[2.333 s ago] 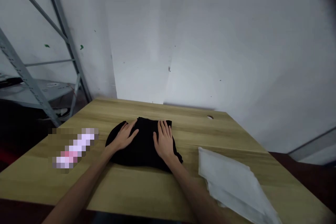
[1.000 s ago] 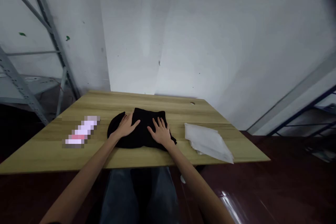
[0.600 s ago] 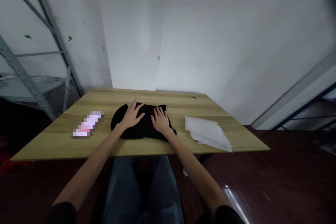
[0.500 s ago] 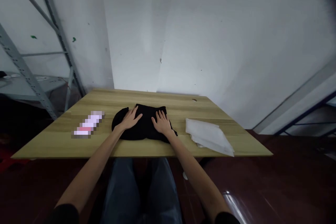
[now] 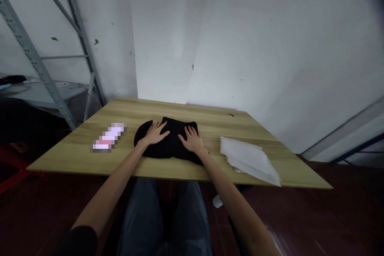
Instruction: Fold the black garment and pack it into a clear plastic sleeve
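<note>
A folded black cloth item (image 5: 174,144), perhaps a garment, lies on the wooden table (image 5: 180,170) in front of me. My left hand (image 5: 155,133) rests on its left part, palm down with the fingers spread. On its right part my right hand (image 5: 193,140) lies flat, fingers also apart. Neither hand grips the cloth. What kind of item the black cloth is cannot be made out, as it is folded and partly covered by my hands.
Thin white sheets or bags (image 5: 249,158) lie in a stack to the right, one corner at the table's front edge. On the left is a pixelated object (image 5: 108,137). A metal rack (image 5: 45,72) stands beyond the left side, and a white wall (image 5: 240,40) rises behind.
The whole view has shifted slightly, so the table appears farther right. Both hands stay spread on the black cloth, which looks nearly the same.
</note>
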`<state>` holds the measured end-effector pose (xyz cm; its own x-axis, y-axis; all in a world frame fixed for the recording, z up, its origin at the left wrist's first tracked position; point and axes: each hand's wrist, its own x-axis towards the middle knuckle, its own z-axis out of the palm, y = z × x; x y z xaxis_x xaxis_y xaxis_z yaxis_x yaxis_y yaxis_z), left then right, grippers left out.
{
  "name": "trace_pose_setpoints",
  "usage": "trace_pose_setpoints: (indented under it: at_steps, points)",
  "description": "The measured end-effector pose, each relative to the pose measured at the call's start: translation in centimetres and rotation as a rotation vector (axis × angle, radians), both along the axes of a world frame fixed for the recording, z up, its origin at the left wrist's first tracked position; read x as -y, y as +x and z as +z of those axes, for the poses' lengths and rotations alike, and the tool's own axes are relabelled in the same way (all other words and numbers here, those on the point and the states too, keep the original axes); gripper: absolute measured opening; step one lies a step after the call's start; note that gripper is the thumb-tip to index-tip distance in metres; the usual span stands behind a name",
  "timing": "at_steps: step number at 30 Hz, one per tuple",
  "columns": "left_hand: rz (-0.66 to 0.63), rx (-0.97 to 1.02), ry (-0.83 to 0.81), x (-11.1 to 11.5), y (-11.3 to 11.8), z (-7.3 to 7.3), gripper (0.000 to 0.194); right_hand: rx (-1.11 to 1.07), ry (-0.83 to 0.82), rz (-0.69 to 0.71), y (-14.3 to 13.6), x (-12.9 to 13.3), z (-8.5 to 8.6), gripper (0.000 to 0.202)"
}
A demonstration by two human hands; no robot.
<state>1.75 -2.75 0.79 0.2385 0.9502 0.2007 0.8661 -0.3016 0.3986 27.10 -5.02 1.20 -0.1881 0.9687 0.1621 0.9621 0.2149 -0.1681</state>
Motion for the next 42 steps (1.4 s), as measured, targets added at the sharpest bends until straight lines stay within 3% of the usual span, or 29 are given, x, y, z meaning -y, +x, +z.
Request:
trace_pose_setpoints:
  at_steps: [16,22,25,30,34,37,42]
  points:
    - [-0.004,0.026,0.076,-0.2,-0.3,-0.8,0.081,-0.04,0.015,0.009,-0.2,0.1,-0.2,0.081]
    - [0.011,0.077,0.201,-0.6,0.7,-0.2,0.08,-0.123,0.198,0.054,-0.3,0.3,0.0,0.081]
    - [0.003,0.108,0.129,-1.9,1.1,-0.2,0.078,-0.16,0.27,0.092,-0.2,-0.2,0.2,0.083]
    - [0.012,0.142,0.067,-4.2,0.6,-0.7,0.078,-0.138,0.088,0.006,0.0,-1.7,0.4,0.083]
    - [0.017,0.133,0.056,-4.4,0.3,-0.8,0.076,-0.128,0.028,0.008,-0.1,-2.2,0.3,0.086]
    - [0.007,0.172,0.093,-3.9,0.5,-0.4,0.074,-0.179,0.093,0.023,-0.1,-2.0,0.2,0.081]
    - [-0.029,0.34,0.196,-3.6,0.5,0.9,0.066,-0.359,0.364,-0.006,0.9,-2.3,1.4,0.058]
